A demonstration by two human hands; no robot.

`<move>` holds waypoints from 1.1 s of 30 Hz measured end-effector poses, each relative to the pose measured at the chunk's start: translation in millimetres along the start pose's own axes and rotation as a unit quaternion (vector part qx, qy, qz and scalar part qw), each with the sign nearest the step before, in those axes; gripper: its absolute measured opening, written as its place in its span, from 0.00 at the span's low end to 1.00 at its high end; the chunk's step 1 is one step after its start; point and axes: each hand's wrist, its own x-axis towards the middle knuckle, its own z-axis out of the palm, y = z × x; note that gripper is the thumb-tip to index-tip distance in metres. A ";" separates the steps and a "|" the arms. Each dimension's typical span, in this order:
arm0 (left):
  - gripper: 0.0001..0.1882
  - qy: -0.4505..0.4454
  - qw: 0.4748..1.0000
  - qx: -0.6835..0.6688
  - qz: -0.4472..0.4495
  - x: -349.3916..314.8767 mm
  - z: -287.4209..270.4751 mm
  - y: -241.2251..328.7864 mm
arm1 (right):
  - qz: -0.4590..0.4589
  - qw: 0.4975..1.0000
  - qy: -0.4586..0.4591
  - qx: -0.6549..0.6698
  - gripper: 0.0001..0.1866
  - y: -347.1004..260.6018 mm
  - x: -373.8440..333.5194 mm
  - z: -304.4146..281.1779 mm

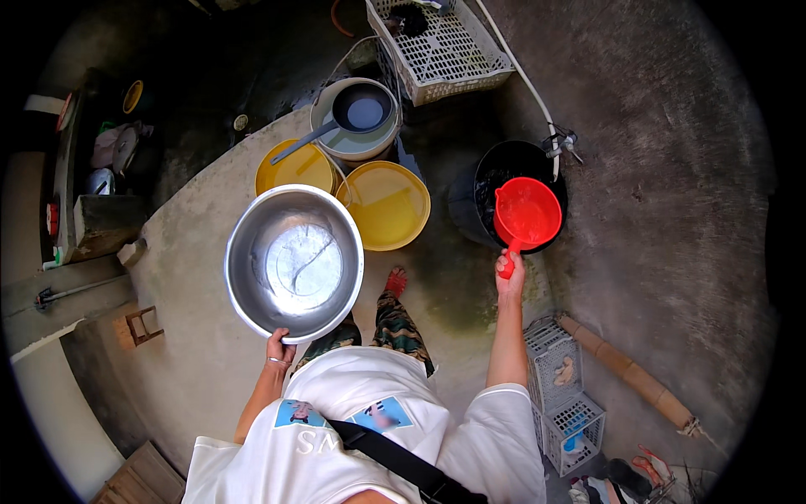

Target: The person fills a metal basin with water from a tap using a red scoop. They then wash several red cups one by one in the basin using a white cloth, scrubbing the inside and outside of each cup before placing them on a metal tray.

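My left hand (281,349) grips the near rim of a wide, shiny metal basin (243,260), which hangs in front of me with its inside facing up. A dark line runs across its bright bottom; I cannot tell what it is. On the right, my right hand (511,273) is wrapped round the handle of a red plastic dipper (529,212). The dipper's bowl is over the mouth of a black bucket (463,202) that holds dark water. Whether the dipper has water in it is hard to make out.
Beyond the basin stand two yellow buckets (386,206) and a pale bucket (336,92) with a frying pan (363,109) across its top. A tap (567,144) with a white hose is on the right wall. Plastic crates (453,80) lie far ahead and near right, beside a bamboo pole (630,370).
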 end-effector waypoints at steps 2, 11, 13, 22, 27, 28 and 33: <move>0.04 -0.004 1.000 0.021 0.000 4.6 11.9 1.3 | 0.003 0.999 -0.043 -0.022 0.15 -4.9 -20.7 6.0; 0.03 -0.052 0.990 0.126 -0.021 30.4 44.2 0.0 | 0.063 0.978 -0.148 -0.132 0.25 -9.9 -145.3 99.8; 0.07 -0.075 0.988 0.136 -0.025 35.7 52.9 -2.2 | 0.083 0.967 -0.180 -0.162 0.26 -6.6 -161.1 114.2; 0.14 -0.138 0.971 0.192 0.013 25.9 97.8 -1.6 | 0.104 0.909 -0.243 -0.323 0.33 22.5 -192.8 163.0; 0.15 -0.121 0.970 0.210 0.013 15.0 103.5 1.0 | 0.095 0.889 -0.247 -0.373 0.34 45.4 -194.7 165.9; 0.15 -0.120 0.972 0.200 0.016 14.2 102.2 -1.9 | 0.087 0.886 -0.245 -0.384 0.34 49.4 -194.7 165.4; 0.15 -0.114 0.974 0.193 0.015 6.5 97.4 -1.2 | 0.023 0.843 -0.224 -0.488 0.33 61.9 -197.0 162.3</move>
